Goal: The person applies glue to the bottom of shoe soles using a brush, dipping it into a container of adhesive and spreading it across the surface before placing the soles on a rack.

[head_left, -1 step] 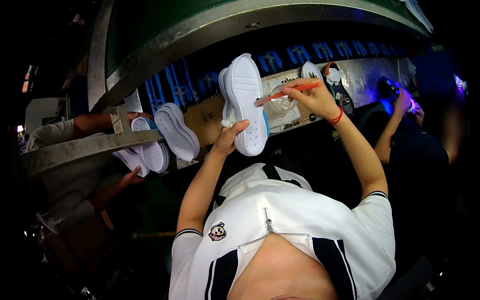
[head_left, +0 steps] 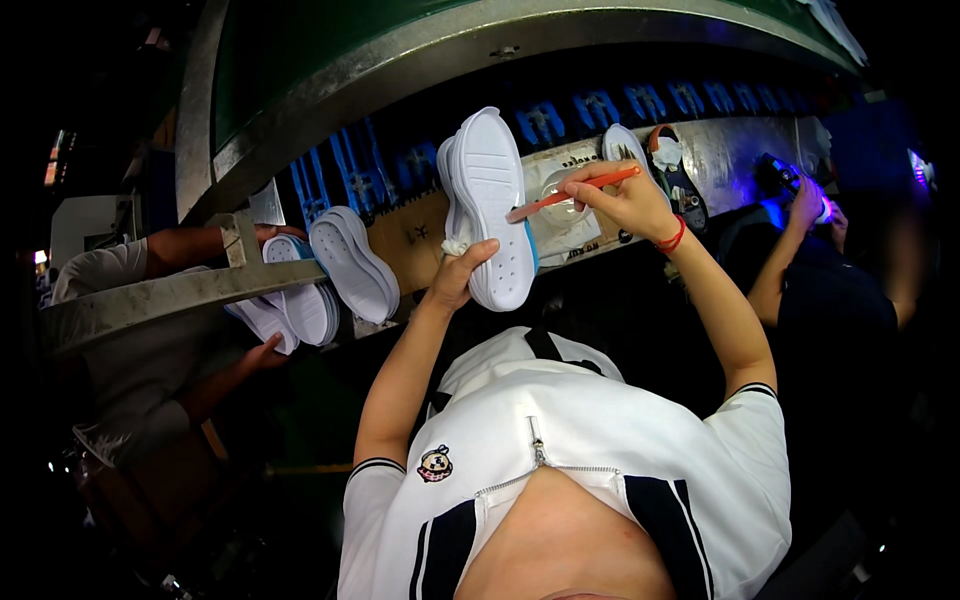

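My left hand (head_left: pixel 466 272) grips a white shoe sole (head_left: pixel 492 190) near its lower end, the thumb over the edge. The sole stands nearly upright, its grooved and dotted inner face toward me; a second white edge shows behind its left side, and blue shows at its lower right. A small white wad (head_left: pixel 455 246) sits by my left fingers. My right hand (head_left: pixel 625 205) is closed on a brush (head_left: pixel 590 184) with an orange handle, its tip touching the sole's right side. A clear dish (head_left: pixel 562 205) lies behind the brush, partly hidden by my right hand.
More white soles (head_left: pixel 352 265) lie left on the bench, where a co-worker's hand (head_left: pixel 262 352) holds some. Another sole (head_left: pixel 625 145) and a dark shoe part (head_left: pixel 680 185) lie to the right. A metal frame (head_left: pixel 400 55) crosses above blue racks (head_left: pixel 595 105). Another co-worker (head_left: pixel 830 250) sits right.
My right hand has brought the brush tip slightly down along the sole's right side. The left hand and the sole look unmoved.
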The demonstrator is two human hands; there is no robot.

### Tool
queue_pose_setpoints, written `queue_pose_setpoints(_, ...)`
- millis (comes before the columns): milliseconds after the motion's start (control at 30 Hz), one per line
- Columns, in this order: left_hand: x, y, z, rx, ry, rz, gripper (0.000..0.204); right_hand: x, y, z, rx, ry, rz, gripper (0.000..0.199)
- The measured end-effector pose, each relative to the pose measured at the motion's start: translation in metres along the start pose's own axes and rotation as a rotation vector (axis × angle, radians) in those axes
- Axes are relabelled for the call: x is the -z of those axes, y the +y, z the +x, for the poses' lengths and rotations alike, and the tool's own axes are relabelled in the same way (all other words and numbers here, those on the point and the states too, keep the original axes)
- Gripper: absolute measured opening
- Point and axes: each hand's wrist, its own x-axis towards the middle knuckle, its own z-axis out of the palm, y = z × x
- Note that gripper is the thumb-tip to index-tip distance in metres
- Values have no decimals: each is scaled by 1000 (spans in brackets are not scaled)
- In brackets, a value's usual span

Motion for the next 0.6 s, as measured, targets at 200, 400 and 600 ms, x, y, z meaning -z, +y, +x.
queue_pose_setpoints(200,7,-2,0,33,-60,32,58,7,2,15,-146,110,65,23)
queue_pose_setpoints(400,13,-2,-11,157,-172,13,52,31,-5,38,-41,266,-91,22)
queue_pose_setpoints(600,4,16,-14,337,-391,-335,52,47,-29,60,109,54,-380,23)
